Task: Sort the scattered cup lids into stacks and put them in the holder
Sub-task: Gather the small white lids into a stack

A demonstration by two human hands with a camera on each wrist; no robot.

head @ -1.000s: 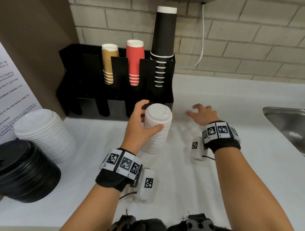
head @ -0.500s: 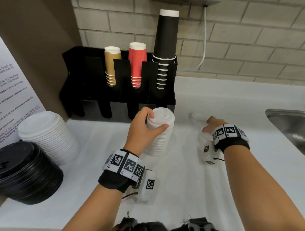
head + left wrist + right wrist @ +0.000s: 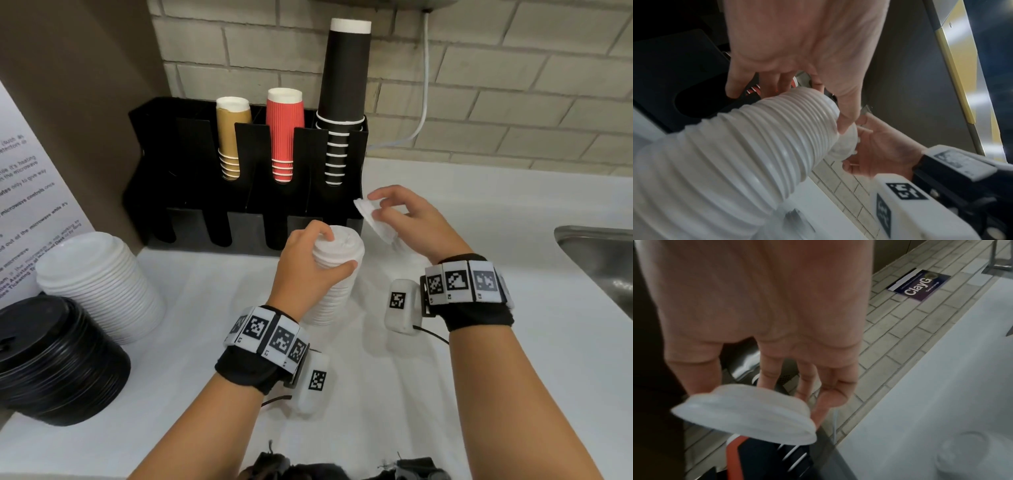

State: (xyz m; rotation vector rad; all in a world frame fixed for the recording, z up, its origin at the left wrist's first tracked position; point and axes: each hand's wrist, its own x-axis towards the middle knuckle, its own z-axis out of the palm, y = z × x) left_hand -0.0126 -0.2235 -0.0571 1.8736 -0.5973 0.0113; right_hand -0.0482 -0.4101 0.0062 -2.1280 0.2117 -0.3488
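Small white lids (image 3: 375, 219), pinched at the rim by the right hand (image 3: 407, 219), are held tilted above the counter, just beside the white lid stack (image 3: 334, 277) the left hand (image 3: 308, 270) grips. Judged light, thin, crushable; hold by the rims. Black holder (image 3: 191, 164) at the counter's back edge carries tan, red and black cups; its lower slots look empty

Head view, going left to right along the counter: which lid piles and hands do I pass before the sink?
Black lid stack → big white lid stack → left hand gripping the small white lid stack → right hand holding a loose white lid → sink.
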